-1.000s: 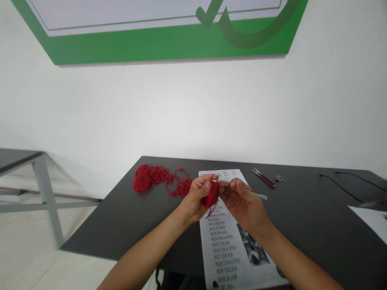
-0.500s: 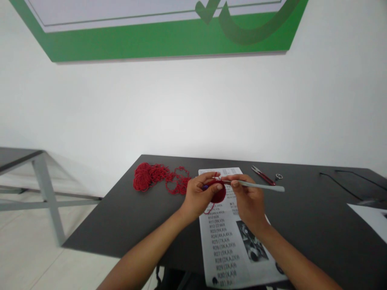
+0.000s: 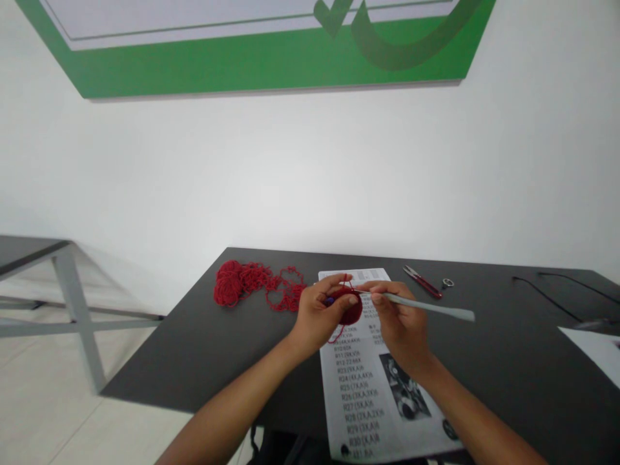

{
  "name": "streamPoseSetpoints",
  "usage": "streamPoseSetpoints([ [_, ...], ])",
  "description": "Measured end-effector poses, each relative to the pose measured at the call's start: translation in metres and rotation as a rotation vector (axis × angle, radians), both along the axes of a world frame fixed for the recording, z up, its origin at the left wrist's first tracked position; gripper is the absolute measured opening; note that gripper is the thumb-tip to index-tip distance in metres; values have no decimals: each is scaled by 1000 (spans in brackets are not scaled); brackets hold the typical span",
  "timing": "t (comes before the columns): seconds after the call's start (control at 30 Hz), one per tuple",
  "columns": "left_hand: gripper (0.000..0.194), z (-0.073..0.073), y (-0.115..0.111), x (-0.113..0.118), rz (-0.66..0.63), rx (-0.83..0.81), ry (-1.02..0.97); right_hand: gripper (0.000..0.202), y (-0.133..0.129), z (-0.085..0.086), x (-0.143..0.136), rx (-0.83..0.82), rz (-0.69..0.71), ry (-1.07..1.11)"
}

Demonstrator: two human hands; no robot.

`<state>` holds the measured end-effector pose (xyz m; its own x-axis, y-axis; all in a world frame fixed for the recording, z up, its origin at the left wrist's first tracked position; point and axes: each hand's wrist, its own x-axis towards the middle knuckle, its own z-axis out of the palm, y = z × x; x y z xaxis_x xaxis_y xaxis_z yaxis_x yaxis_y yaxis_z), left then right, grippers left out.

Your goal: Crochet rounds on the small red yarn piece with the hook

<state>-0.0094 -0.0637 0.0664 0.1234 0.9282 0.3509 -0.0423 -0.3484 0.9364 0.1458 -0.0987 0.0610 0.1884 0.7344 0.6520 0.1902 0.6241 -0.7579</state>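
Observation:
Pinched in my left hand (image 3: pixel 314 313) is a round red crocheted piece (image 3: pixel 351 310), with a small purple item (image 3: pixel 329 301) beside my fingers. Red yarn runs up to my left index finger, and a loose strand hangs below the piece. My right hand (image 3: pixel 402 323) grips a crochet hook with a pale grey handle (image 3: pixel 436 309); its thin tip is at the top edge of the red piece. Both hands are above a printed sheet (image 3: pixel 353 400) with rows of text and a dark picture. A tangled red yarn ball (image 3: pixel 232 284) lies to the left.
On the dark table (image 3: pixel 194 349), red-handled snips (image 3: pixel 423 283) and a small ring (image 3: pixel 447 283) lie behind my right hand. Glasses (image 3: pixel 557 300) and a white paper (image 3: pixel 593 352) are at the right. Another table (image 3: pixel 29 252) stands at the far left.
The hook has shifted right and its handle end now tilts lower. My right hand has moved slightly right, while my left hand stays nearly in place on the red piece.

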Motion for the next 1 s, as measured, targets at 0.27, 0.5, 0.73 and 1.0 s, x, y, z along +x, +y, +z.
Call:
streamPoseSetpoints([
  [0.27, 32, 1, -2, 1, 70, 155, 121, 9, 2, -3, 10, 188, 3, -306],
  [0.5, 30, -11, 0, -1, 102, 342, 185, 34, 7, -13, 9, 411, -94, -688],
  [0.73, 38, -10, -5, 14, -43, -128, -184, 46, 8, -13, 12, 528, -250, -746],
  [1.0, 42, -3, 5, 4, -6, -121, -239, 26, 7, -13, 6, 318, -15, -339],
])
